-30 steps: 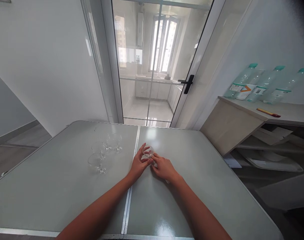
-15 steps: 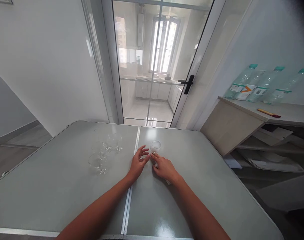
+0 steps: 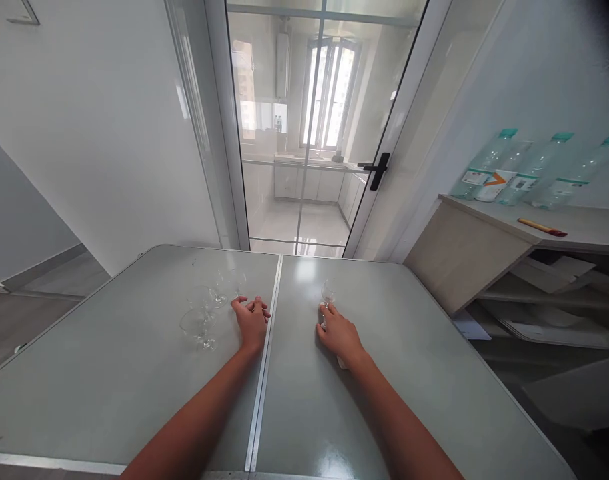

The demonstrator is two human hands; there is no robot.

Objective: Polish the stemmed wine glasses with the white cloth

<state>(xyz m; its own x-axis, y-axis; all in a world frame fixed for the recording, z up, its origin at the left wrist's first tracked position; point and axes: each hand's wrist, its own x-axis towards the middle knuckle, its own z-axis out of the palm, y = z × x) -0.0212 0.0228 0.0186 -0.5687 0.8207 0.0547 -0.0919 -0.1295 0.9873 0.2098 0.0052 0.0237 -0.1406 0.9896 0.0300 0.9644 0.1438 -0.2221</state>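
Right hand [image 3: 338, 332] apparently grips one glass [image 3: 327, 292] low, left hand [image 3: 253, 321] loosely open near other glasses [image 3: 198, 321]; treat each as light, slippery, fragile, best held low.

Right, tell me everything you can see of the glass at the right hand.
The glass looks clear, colourless and thin-walled, with a rounded upper part and no visible contents. It is at the right part of the table, past the metal strip. The right hand touches and largely hides its lower part, so that shape is unclear, as is whether it stands straight or tilts.
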